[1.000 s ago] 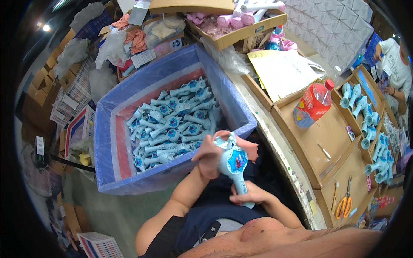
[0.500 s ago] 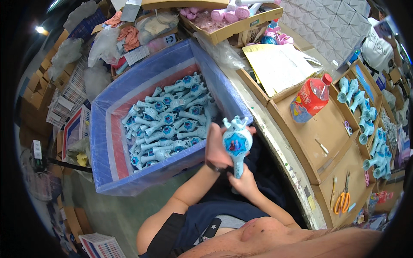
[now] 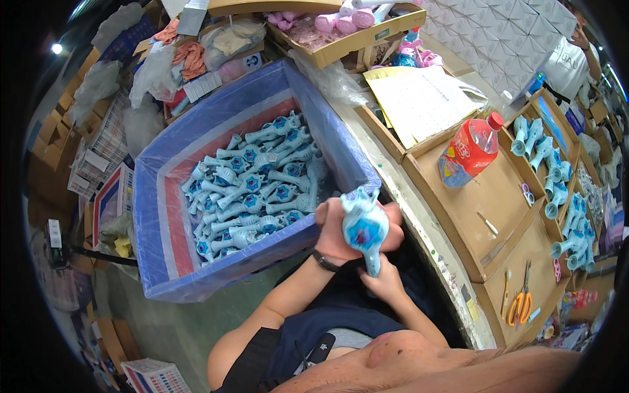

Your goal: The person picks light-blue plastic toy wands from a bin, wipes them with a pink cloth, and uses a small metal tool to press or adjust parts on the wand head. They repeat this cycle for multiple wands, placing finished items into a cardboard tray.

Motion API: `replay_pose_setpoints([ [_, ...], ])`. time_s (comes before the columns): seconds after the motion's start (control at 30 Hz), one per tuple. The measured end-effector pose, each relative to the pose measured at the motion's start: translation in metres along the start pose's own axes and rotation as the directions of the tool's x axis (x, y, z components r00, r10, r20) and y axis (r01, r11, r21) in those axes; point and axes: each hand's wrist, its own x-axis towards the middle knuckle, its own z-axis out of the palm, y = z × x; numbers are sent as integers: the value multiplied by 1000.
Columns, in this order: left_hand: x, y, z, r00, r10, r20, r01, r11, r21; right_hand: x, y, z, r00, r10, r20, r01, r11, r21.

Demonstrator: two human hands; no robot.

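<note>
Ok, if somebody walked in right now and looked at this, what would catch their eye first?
Most likely the light blue toy wand at the centre, its head gripped by the left hand and its handle by the right hand. Just behind it, to the left, a big blue-lined box holds a heap of the same wands. On the cardboard bench to the right, a red bottle and orange-handled scissors stand out.

I'm looking at a toy assembly/packing workshop imo. Big blue-lined bin [image 3: 223, 196] full of identical blue toy wands [image 3: 255, 183]; right of it, cardboard trays [image 3: 498, 203] w/ more wands, orange scissors [image 3: 521, 304], paperwork [image 3: 419, 98]. Behind the bin: bags, cartons, pink toys [image 3: 341, 19].
</note>
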Motion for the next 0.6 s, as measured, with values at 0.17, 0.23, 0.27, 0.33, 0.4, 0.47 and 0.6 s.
replay_pose_setpoints([
  [0.17,4,34,-55,985,130,-109,-163,906,-391,-27,10,-41,874,199,444,-214,977,-16],
  [0.23,-3,47,-68,942,304,-144,-316,946,-74,-35,7,-55,796,254,550,-331,942,44],
  [0.27,-1,50,-71,837,547,-7,-484,747,456,-36,5,-61,757,266,597,-392,916,90],
  [0.33,-3,54,-71,812,572,117,-455,493,742,-39,0,-63,843,140,519,-197,979,55],
  [0.4,-3,53,-67,882,463,88,-357,534,766,-39,-2,-65,846,160,509,-187,982,3],
  [0.47,-4,49,-63,879,477,10,-370,667,646,-38,-3,-65,851,208,482,-211,976,-48],
  [0.6,-8,38,-52,884,455,-103,-371,819,437,-37,-2,-67,771,305,560,-404,913,59],
])
